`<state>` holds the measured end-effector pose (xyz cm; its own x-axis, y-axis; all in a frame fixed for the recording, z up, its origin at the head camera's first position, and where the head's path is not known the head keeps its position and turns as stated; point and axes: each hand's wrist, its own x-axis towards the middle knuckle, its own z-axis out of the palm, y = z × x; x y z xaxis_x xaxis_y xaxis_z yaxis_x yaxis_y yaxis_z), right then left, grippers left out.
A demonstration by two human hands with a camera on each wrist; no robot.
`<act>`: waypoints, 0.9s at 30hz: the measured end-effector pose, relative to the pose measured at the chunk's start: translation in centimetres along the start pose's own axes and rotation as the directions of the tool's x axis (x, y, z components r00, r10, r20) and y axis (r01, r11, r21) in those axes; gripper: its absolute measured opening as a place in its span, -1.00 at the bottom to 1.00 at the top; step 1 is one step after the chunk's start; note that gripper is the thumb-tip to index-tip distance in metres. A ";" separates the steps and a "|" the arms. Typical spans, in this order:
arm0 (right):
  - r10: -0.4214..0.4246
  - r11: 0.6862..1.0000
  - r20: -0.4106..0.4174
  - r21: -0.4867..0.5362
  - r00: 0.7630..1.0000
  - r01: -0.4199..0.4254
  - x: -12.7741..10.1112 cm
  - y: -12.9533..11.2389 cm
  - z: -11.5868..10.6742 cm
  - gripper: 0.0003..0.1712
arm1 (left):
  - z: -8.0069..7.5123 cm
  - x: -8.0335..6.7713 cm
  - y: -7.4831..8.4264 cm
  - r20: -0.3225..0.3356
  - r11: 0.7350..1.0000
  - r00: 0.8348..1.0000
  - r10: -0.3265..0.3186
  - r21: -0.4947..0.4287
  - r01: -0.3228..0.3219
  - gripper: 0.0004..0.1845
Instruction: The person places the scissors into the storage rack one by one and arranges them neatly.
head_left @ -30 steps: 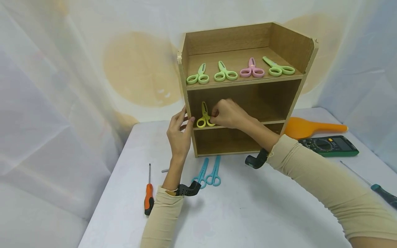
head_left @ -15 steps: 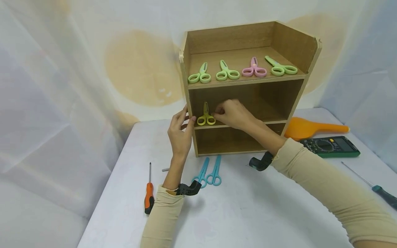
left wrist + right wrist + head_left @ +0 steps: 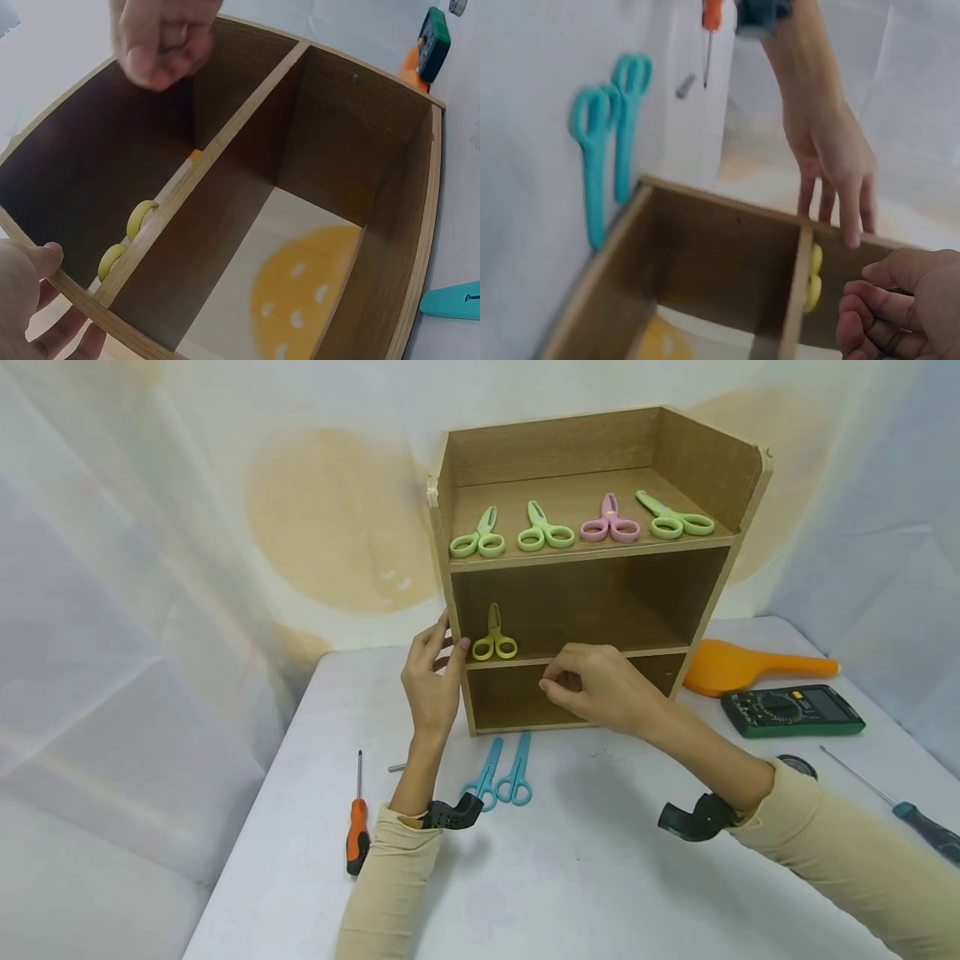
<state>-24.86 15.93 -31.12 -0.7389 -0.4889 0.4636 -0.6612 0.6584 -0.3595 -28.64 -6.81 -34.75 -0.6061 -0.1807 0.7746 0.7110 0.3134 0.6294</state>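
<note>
A small wooden shelf unit (image 3: 592, 552) stands on the white table. Yellow scissors (image 3: 494, 633) lie at the left end of its middle shelf, handle rings toward the front. My left hand (image 3: 433, 687) holds the unit's left side panel, thumb at the front edge and fingers along the outside. In front of the lower compartment my right hand (image 3: 603, 687) hovers with loosely curled fingers and nothing between them. In the right wrist view a gap shows between thumb and forefinger. Along the top shelf sit green scissors (image 3: 545, 531) and pink scissors (image 3: 610, 522).
Two pairs of blue scissors (image 3: 519, 768) lie before the unit, by my left wrist. An orange-handled screwdriver (image 3: 358, 827) is at left. To the right are an orange scoop-like object (image 3: 723, 667), a green multimeter (image 3: 791, 710) and a teal-handled screwdriver (image 3: 926, 831).
My right hand has let go of the yellow scissors and drawn back, down and to the right. The scissors have straightened a little on the shelf. My left hand stays in place.
</note>
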 end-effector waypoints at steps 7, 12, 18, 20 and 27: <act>0.013 0.998 0.027 0.055 1.000 -0.014 -3.9 -0.4 3.2 -0.95 | 0.1 0.0 0.1 0.003 1.000 1.000 0.003 -0.012 -0.003 -0.51; 0.061 0.994 0.089 0.081 0.994 -0.068 -6.0 0.1 6.6 -0.96 | 0.1 -0.1 0.2 0.002 1.000 1.000 -0.001 -0.028 0.002 -0.52; 0.073 0.993 0.136 0.084 0.988 -0.085 -7.2 0.9 10.0 -0.98 | 0.1 -0.1 -0.1 0.002 0.999 1.000 -0.003 -0.032 0.004 -0.52; 0.077 0.992 0.143 0.084 0.987 -0.090 -7.3 1.2 10.8 -0.97 | 0.1 -0.1 -0.1 -0.001 1.000 1.000 -0.005 -0.024 0.005 -0.52; 0.188 0.979 0.177 0.049 0.966 -0.199 -6.8 1.6 12.7 -0.94 | 0.0 0.0 0.1 -0.003 1.000 1.000 -0.015 -0.015 0.015 -0.53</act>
<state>-22.53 13.01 -45.08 -0.8609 -0.4503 0.2368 -0.5064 0.7137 -0.4839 -28.58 -6.77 -34.67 -0.6160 -0.1882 0.7650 0.7069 0.2965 0.6421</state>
